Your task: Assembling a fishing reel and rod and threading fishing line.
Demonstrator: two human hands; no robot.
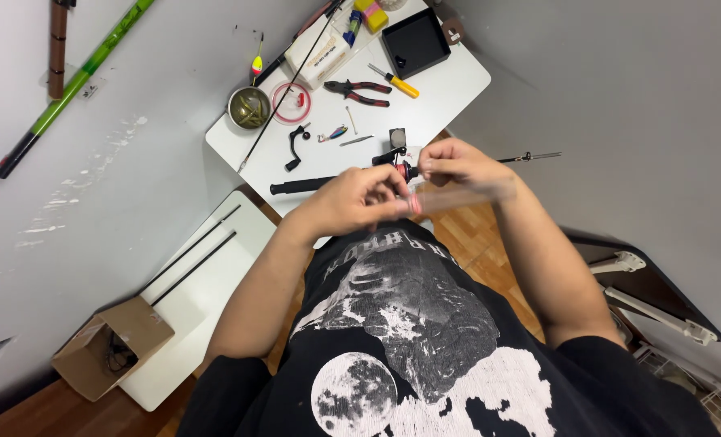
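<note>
My left hand (359, 197) and my right hand (462, 166) meet above the near edge of a white table (458, 85). Together they hold a black fishing reel (398, 163) mounted on a black rod; the rod's handle (300, 186) sticks out to the left and its thin shaft (530, 156) to the right. The fingers of my left hand pinch a small pink part (415, 204) just below the reel. My right hand grips the reel from the right side. Most of the reel is hidden by my fingers.
On the table lie red-handled pliers (360, 91), a yellow-handled tool (397, 82), a black tray (415, 42), a metal bowl (249, 107), a black reel handle (296, 146) and small lures. A lower white table (199, 291) holds two black rods; a cardboard box (111, 346) sits beside it.
</note>
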